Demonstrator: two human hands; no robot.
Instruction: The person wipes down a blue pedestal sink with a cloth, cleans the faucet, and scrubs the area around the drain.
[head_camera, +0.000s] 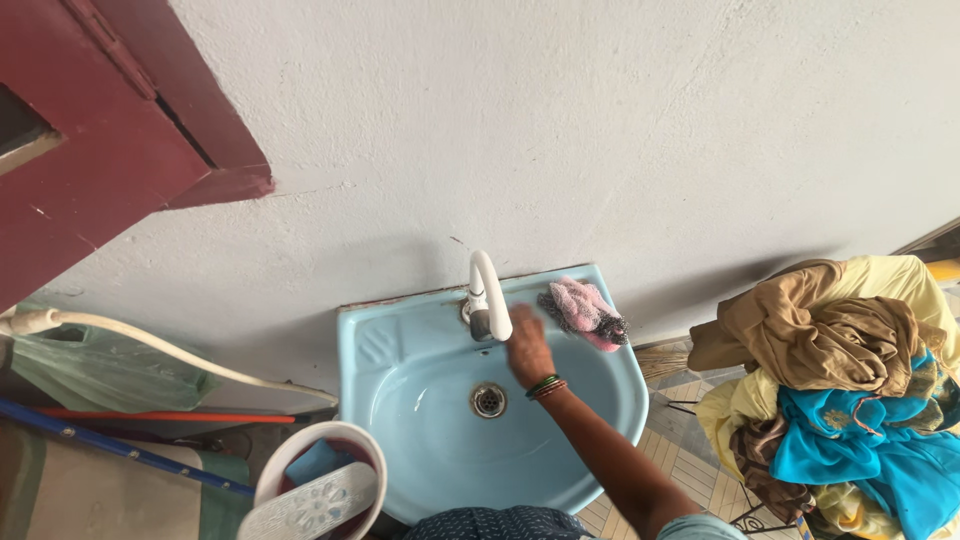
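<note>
Wall: pale plaster wall (600, 120) fills the top of the view, with a dark red shutter (100, 140) at upper left.
Basin: light blue basin (400, 360) is fixed to that wall, with its metal drain (488, 400) in the middle of the bowl.
Tap: white curved tap (487, 295) stands at the back rim, spout arching over the bowl.
Right hand: right hand (527, 348) reaches in over the basin, right up beside the tap and seemingly touching it; fingers look loosely together and clamped on nothing that shows. Green and red bangles (546, 387) sit at the wrist.
Left hand: out of sight.
Scrubber: pink cloth with a dark mesh scrubber (585, 310) lies on the back right corner of the rim, just beside the hand, apart from it.
Left side: white hose (150, 345) runs along the wall; blue pole (110, 445) lies below it; round tub (320, 480) sits by the basin's front left.
Right side: heap of brown, yellow and blue clothes (840, 390) is piled well apart from the basin.
</note>
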